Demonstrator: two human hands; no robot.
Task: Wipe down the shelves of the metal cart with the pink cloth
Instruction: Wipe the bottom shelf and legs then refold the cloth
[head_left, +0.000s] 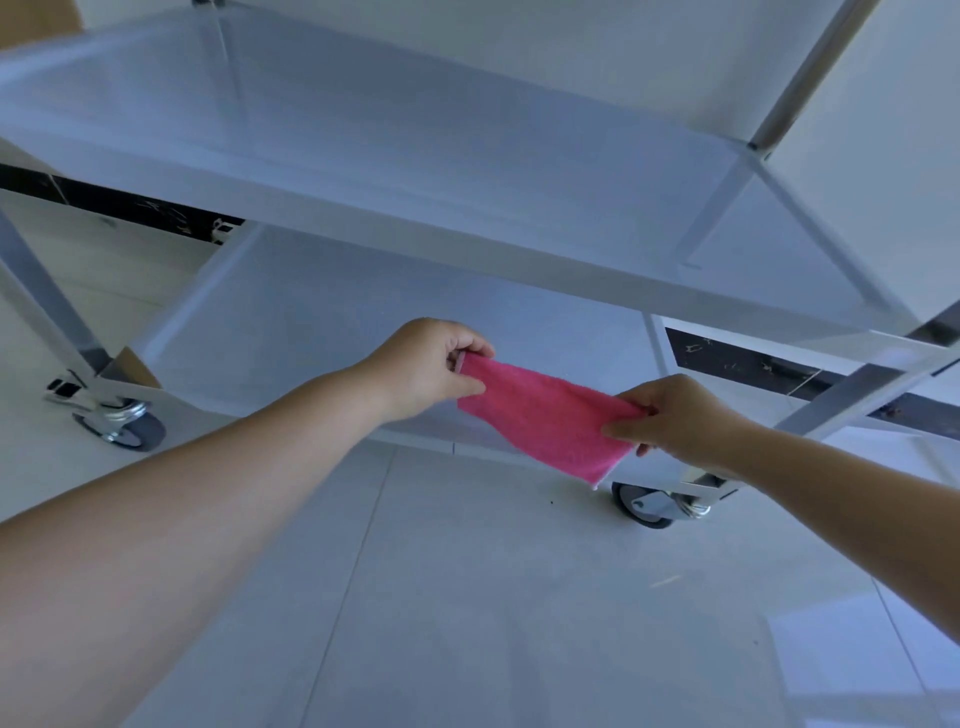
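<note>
A folded pink cloth (545, 415) is stretched between my two hands, just in front of the cart's bottom shelf (322, 322). My left hand (426, 364) pinches its left end between thumb and fingers. My right hand (675, 415) pinches its right end the same way. The metal cart's middle shelf (415, 156) spans the upper part of the view, above the hands. Both shelves look bare.
The cart stands on caster wheels, one at the left (124, 421) and one at the right (654, 504). Slanted metal legs (41, 296) rise at both sides. Pale floor tiles (519, 597) lie below my arms. A dark skirting strip (753, 364) runs behind the cart.
</note>
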